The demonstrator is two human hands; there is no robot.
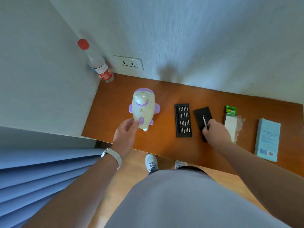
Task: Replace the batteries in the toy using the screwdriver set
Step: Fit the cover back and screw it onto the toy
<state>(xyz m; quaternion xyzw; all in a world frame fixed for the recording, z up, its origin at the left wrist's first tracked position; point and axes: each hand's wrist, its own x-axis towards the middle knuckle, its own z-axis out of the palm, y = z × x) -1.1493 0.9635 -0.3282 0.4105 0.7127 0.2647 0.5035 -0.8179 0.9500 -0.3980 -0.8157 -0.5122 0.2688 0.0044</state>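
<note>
you're at the opening step, i'd judge: tool in hand, battery cover not yet opened. your right hand [215, 130] pinches a slim silver screwdriver [204, 120] in its fingers, above the black case lid [201, 112]. your left hand [125, 130] grips the near end of the white-and-purple rocket-shaped plastic toy [144, 107] toward the bench's [115, 96] left end. next you'd likely need to find the cover screw and match a bit.
</note>
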